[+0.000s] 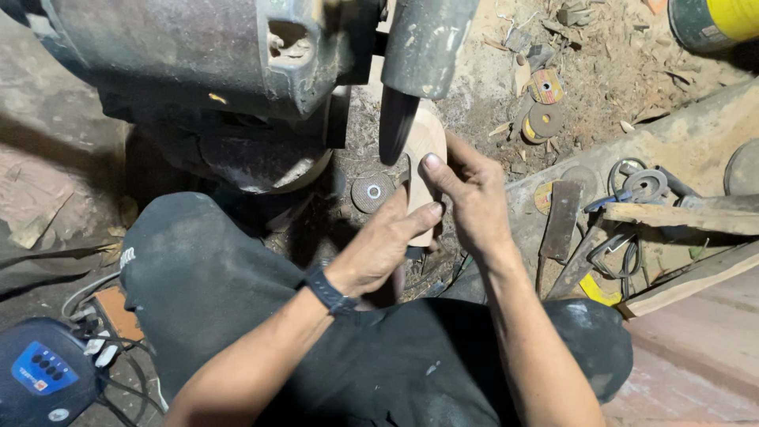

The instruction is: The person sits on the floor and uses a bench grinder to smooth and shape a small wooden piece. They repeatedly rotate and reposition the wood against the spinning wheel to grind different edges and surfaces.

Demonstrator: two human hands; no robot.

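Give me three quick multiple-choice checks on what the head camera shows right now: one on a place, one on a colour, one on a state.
1. Where is the wooden piece?
A. flat on the ground by the used discs
B. held up against the dark grinding wheel
C. resting on the plank at right

2. What colour is the wristband on the left arm?
A. black
B. red
C. white

3. How do the hands hold the piece?
A. only the right hand grips it
B. neither touches it
C. both the left hand and the right hand grip it

Answers: 1 B, its rounded edge meets the wheel; 2 A, the band is plainly black; 3 C, fingers of both hands close on the wood.
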